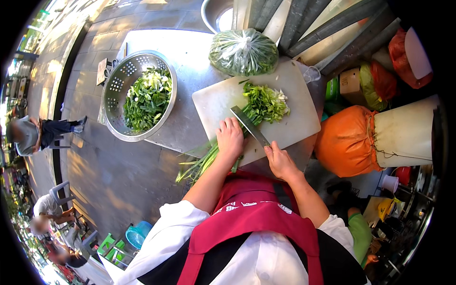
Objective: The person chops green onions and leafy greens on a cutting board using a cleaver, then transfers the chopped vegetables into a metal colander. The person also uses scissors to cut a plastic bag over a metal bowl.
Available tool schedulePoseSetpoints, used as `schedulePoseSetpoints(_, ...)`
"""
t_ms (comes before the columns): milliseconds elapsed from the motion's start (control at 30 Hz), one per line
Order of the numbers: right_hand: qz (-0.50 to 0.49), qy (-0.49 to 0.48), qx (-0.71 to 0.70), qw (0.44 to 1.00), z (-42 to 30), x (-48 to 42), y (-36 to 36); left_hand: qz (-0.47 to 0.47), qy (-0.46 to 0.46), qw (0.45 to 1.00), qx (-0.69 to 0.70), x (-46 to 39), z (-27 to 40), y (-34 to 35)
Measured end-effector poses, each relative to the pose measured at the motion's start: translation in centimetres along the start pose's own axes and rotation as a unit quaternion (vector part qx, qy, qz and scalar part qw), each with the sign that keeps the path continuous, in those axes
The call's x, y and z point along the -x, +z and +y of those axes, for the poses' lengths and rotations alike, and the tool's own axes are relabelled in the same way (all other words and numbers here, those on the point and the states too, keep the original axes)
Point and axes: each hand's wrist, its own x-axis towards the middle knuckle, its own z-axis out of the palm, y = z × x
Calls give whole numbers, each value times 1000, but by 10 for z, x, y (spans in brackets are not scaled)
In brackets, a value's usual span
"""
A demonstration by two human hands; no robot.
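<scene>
My right hand [281, 162] grips the handle of a kitchen knife [251, 126], its blade lying across a bunch of long green stalks, perhaps garlic greens [205, 162]. Beside the blade, my left hand [229, 137] presses that bunch onto the white cutting board [213, 98]. The uncut ends trail past the board's near edge, partly hidden by my left forearm. Beyond the knife, a heap of chopped greens [265, 103] with pale pieces rests on the board. To the left, a perforated metal colander [115, 110] holds more chopped greens [148, 103].
A tied clear plastic bag of greens [244, 53] touches the board's far side on the metal table [187, 67]. Grey metal beams [299, 25] rise behind. At right is an orange-covered container [347, 140]. A green-sleeved person [358, 231] is close at lower right; others sit far left.
</scene>
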Motion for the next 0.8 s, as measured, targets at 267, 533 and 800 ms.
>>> schedulePoseSetpoints(267, 42, -52, -16, 998, -32, -93, 24, 33, 94, 994, -36, -5, -2, 33)
schedulePoseSetpoints(533, 102, -65, -116, 986, -24, -94, -13, 56, 50, 997, 14, 0, -16, 43)
schedulePoseSetpoints(800, -6, 6, -39, 999, -12, 16, -15, 26, 53, 998, 35, -16, -11, 43)
